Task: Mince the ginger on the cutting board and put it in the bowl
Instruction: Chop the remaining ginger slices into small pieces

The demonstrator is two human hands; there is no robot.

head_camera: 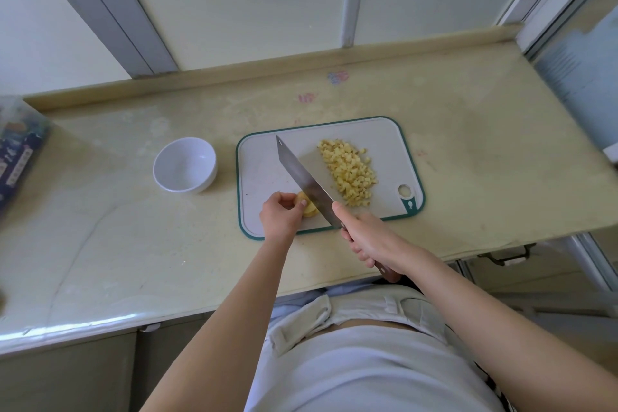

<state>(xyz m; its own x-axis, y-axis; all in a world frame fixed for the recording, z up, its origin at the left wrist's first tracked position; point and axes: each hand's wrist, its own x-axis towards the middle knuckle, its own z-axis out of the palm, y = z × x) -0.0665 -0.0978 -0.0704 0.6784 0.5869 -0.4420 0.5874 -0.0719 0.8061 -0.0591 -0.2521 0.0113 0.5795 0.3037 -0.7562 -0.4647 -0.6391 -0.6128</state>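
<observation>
A white cutting board (261, 170) with a green rim lies on the counter. A heap of diced ginger (349, 172) covers its right half. At the board's near left corner my left hand (280, 215) pinches a small stack of ginger slices (309, 209). My right hand (371, 242) grips the brown handle of a cleaver (302, 179). Its blade runs diagonally across the board and its edge meets the slices right beside my left fingertips. A white bowl (185, 164) stands empty on the counter, left of the board.
The beige counter (133, 227) ends at a raised back ledge under window panels. A printed box (16, 157) sits at the far left edge. A metal frame (588, 264) shows below the counter's right end.
</observation>
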